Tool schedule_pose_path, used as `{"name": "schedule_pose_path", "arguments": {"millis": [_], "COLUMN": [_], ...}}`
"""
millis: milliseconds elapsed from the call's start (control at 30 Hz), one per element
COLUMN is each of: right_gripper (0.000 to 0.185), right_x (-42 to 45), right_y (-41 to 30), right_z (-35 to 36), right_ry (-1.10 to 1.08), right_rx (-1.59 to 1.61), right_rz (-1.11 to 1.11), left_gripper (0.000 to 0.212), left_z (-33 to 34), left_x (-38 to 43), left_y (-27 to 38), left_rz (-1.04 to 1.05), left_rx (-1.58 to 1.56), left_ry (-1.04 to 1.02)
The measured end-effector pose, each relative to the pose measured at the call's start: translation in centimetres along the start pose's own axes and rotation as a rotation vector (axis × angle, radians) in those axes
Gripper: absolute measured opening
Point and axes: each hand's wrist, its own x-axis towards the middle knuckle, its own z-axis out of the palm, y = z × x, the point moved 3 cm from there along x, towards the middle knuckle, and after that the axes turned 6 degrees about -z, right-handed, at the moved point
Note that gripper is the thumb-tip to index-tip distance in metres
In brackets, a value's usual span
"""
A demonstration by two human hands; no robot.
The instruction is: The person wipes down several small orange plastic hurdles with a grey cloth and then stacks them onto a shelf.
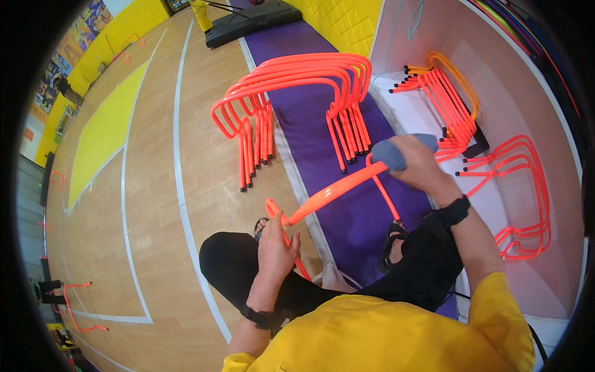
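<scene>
An orange plastic training hurdle point(341, 188) stands across in front of me, between my knees. My right hand point(413, 160) grips a blue-grey cloth point(389, 154) pressed on the right end of its top bar. At the bar's left end, my left hand point(277, 249) holds the hurdle near its bent corner, fingers partly hidden behind the tube. Just beyond, a row of several nested orange hurdles point(297, 83) stands upright with black-capped feet, partly on the wood floor and partly on the purple strip.
More orange hurdles point(448, 102) lie against the wall on a white ledge point(483, 200) at the right, others point(541, 200) nearer. Single hurdles point(69, 307) are spread on the court at left. A person point(69, 90) stands far left. A black mat point(253, 23) lies ahead.
</scene>
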Motion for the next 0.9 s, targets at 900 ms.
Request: {"name": "schedule_pose_path", "arguments": {"millis": [900], "right_gripper": [0.052], "right_x": [-6.4], "right_y": [1.3], "right_z": [-7.9], "right_ry": [0.292], "right_rx": [0.128], "right_rz": [0.421], "left_gripper": [0.014], "left_z": [5.4], "left_x": [0.7], "left_y": [-3.1], "left_rz": [-0.456], "left_rx": [-0.821], "left_ry": [-0.063]}}
